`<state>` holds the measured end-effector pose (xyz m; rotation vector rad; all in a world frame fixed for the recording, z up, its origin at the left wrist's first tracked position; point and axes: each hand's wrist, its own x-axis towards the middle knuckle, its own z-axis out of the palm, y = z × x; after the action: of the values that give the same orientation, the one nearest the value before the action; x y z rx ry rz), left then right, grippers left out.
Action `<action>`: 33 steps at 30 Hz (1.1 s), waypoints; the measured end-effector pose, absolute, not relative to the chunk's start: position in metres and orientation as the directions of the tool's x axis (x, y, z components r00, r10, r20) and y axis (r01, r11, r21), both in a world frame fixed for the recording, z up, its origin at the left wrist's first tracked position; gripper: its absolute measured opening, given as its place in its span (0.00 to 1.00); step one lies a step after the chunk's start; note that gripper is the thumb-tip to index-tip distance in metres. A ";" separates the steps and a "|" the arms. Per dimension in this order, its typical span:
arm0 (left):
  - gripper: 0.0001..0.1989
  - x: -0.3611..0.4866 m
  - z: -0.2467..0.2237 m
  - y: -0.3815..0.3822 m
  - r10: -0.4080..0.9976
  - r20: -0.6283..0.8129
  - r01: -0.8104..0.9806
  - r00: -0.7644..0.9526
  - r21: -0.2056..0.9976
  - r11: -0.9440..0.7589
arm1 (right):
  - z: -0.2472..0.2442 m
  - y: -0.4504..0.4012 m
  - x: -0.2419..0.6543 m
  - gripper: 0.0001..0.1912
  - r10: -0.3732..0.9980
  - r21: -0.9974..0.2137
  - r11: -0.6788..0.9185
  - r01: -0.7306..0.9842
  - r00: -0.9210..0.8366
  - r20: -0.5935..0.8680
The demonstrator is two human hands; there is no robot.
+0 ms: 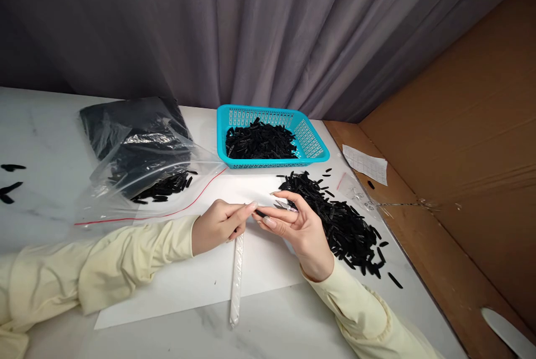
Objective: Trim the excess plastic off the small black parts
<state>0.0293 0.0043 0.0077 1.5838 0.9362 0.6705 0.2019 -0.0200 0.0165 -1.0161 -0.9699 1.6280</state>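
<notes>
My left hand (224, 225) and my right hand (297, 228) meet over a white sheet (192, 275). Between their fingertips is a small, slim black piece (260, 213), pinched from both sides. Tucked in the fingers of my right hand is also a small metal tool with pointed tips (282, 205); its handle is mostly hidden, so I cannot tell its exact kind. Below my left hand lies a narrow white stick (237, 286) that looks wrapped in clear plastic. Beside my right hand spreads a pile of similar black pieces (339, 222).
Behind the hands stands a turquoise basket (272, 163) holding many black pieces. To its left lies a clear zip bag (138, 141) with black contents, some near its mouth. A paper slip (366, 164) and crumpled clear plastic (355, 191) lie right, near the cardboard wall (460, 96).
</notes>
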 end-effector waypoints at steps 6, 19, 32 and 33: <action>0.29 0.028 0.008 0.010 0.814 -0.229 0.145 0.534 0.973 0.179 | 0.027 -0.013 0.204 0.22 0.991 -0.985 -0.101 -0.143 -0.107 -0.086; 0.31 0.025 0.006 0.027 0.644 -0.355 -0.142 0.677 0.797 0.587 | 0.064 0.060 0.205 0.02 0.772 -0.486 0.579 0.655 -0.249 0.584; 0.27 0.029 -0.005 0.032 0.580 -0.396 -0.268 0.712 0.610 0.746 | 0.035 0.023 0.155 0.07 0.881 -0.789 0.371 0.489 -0.455 0.132; 0.27 0.029 -0.005 0.032 0.576 -0.380 -0.260 0.724 0.622 0.738 | 0.034 0.022 0.155 0.06 0.888 -0.807 0.356 0.470 -0.440 0.135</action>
<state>0.0291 0.0320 -0.0053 0.5704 0.5976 0.4902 0.1547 0.0217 0.0341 -1.1754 -2.0511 0.9509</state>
